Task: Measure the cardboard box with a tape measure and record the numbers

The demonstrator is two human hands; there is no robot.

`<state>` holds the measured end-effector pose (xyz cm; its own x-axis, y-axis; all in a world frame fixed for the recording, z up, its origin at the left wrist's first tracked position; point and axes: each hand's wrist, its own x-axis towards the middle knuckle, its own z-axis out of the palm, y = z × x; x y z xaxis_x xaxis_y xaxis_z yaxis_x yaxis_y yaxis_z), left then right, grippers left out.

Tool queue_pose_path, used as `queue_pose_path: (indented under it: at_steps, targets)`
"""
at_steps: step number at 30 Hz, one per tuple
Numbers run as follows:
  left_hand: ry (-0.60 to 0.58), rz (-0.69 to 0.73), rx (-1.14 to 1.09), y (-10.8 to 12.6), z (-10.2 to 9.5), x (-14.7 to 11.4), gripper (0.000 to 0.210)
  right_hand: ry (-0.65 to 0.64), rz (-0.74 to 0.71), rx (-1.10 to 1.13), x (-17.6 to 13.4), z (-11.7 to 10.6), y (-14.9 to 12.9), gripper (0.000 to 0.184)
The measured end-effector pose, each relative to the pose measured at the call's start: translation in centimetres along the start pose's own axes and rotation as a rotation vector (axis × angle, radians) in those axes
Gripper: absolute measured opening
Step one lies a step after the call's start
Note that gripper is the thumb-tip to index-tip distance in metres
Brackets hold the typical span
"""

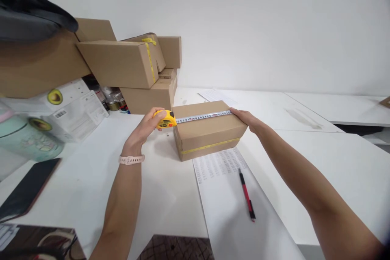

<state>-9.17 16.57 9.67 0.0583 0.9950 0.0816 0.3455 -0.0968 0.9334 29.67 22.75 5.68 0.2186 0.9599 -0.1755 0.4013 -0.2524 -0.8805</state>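
Note:
A closed cardboard box sits on the white table, with a yellow strip along its front side. My left hand is wrapped round a yellow tape measure at the box's left edge. From it the metal blade stretches across the box top to the right edge. There my right hand presses the blade's far end against the box corner; its fingertips are partly hidden. Partly under the box lies a sheet of paper with printed columns, and on it rests a red and black pen.
Several cardboard boxes are stacked at the back left, beside white cartons with avocado pictures. A mint green container and a dark flat device lie at the left. Another paper is behind the box.

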Motion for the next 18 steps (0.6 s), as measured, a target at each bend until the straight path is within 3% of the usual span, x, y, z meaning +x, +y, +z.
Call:
queue_pose_path:
  at_steps: [2, 6, 9, 13, 15, 18]
  targets:
    - [-0.015, 0.015, 0.009, 0.0, -0.2, -0.1, 0.055, 0.017, 0.031, 0.041, 0.0, 0.4, -0.2, 0.041]
    - [-0.052, 0.0, 0.074, 0.8, -0.7, -1.1, 0.064, 0.163, -0.05, -0.008, -0.3, 0.5, -0.8, 0.037]
    - [-0.098, 0.032, 0.115, 2.2, 0.1, -2.8, 0.069, 0.241, -0.162, 0.067, 0.1, -0.4, -2.3, 0.036]
    - [-0.17, 0.062, -0.099, 4.0, 5.0, -5.9, 0.087, 0.275, -0.397, 0.25, 1.0, -1.2, -6.5, 0.037]
    - [-0.246, 0.002, -0.379, 4.6, 8.6, -7.6, 0.086, 0.186, -0.497, 0.231, 1.1, -0.4, -8.7, 0.038]
    - [-0.515, -0.21, -0.699, 5.0, 13.0, -10.0, 0.067, -0.052, -0.53, 0.058, 0.1, 2.1, -10.9, 0.038]
